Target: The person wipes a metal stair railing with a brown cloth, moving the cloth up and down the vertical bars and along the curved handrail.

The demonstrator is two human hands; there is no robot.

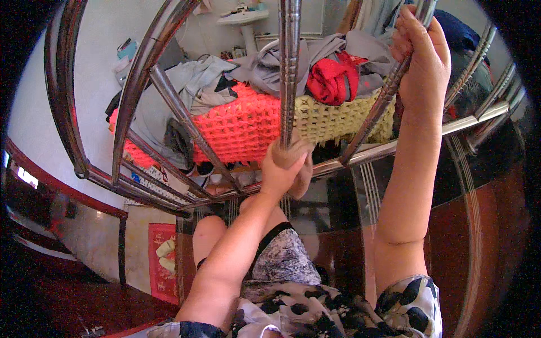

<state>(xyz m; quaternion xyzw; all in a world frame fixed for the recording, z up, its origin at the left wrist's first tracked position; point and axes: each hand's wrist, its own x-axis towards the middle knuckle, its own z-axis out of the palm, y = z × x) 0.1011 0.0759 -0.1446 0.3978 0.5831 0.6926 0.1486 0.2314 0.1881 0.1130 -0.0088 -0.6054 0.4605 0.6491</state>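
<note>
Shiny metal railing posts rise before me on a dark stair. My left hand closes round the lower end of the middle metal post; its fingers are blurred, and whether a cloth lies under them I cannot tell. Higher up at the right, my right hand wraps round the upper part of a slanted metal post. The lower metal rail runs beneath both hands. Behind the posts lie a coral and yellow knitted cover, grey clothes and a red cloth.
Further posts and the curved handrail stand at the left. A white washbasin is at the back. Dark stone steps with pale stripes lie below me. A red mat with light slippers is at the lower left.
</note>
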